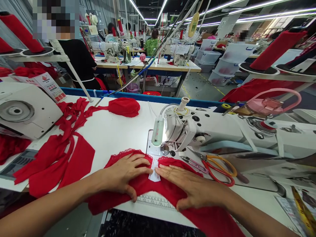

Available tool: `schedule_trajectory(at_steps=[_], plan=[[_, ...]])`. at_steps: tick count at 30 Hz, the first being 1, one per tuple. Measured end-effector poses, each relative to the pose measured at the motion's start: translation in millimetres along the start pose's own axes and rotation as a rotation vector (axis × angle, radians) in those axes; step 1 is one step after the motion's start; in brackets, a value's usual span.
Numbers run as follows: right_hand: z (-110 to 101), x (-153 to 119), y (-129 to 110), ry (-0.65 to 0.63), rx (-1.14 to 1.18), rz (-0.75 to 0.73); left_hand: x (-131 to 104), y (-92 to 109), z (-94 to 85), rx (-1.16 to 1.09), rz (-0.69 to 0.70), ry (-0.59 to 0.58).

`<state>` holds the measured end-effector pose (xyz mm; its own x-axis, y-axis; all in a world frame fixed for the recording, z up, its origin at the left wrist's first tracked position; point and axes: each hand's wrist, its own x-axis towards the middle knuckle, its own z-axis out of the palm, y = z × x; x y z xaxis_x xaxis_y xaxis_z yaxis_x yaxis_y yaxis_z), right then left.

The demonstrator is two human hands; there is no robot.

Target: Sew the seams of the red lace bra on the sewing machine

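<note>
My left hand [127, 172] lies flat with spread fingers on the left part of a red lace-edged garment piece [140, 188]. Opposite it, my right hand [184, 182] rests on the garment's right part, fingers stretched out. Between my fingertips sits a small white tapered piece [154, 172] at the middle of the red fabric, its upper end narrower. Just beyond lies the metal needle plate [158, 148] of a white sewing machine [182, 126]. A printed ruler scale [155, 202] shows on the table edge below the garment.
Right of the garment lie orange-and-red-handled scissors [222, 168] and pink-handled snips [197, 164]. Red fabric pieces [74, 158] spread on the left, near another white machine [29, 110]. A red bundle [124, 107] lies behind. A person in black [76, 61] sits beyond the blue table edge.
</note>
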<state>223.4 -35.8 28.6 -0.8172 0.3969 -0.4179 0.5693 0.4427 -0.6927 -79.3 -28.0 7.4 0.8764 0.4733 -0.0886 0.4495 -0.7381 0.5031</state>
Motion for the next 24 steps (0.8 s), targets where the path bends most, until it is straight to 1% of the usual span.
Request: schedule_trajectory(at_steps=[4, 9, 14, 19, 24], plan=[[1.1, -0.3, 0.8, 0.018, -0.021, -0.026, -2.1, -2.0, 3.0, -0.012, 0.009, 0.031], [1.8, -1.1, -3.4, 0.041, -0.037, -0.036, -3.0, -1.8, 2.9, 0.007, -0.004, 0.007], [2.1, -1.7, -6.3, 0.062, -0.053, -0.048, -2.8, -0.8, 2.1, 0.005, -0.004, 0.025], [2.7, -2.4, -5.7, 0.071, -0.047, -0.069, -2.7, 0.4, 1.1, 0.013, -0.006, 0.002], [2.8, -0.8, -4.4, 0.062, -0.066, -0.057, -1.5, 0.3, 0.7, 0.028, -0.023, -0.016]])
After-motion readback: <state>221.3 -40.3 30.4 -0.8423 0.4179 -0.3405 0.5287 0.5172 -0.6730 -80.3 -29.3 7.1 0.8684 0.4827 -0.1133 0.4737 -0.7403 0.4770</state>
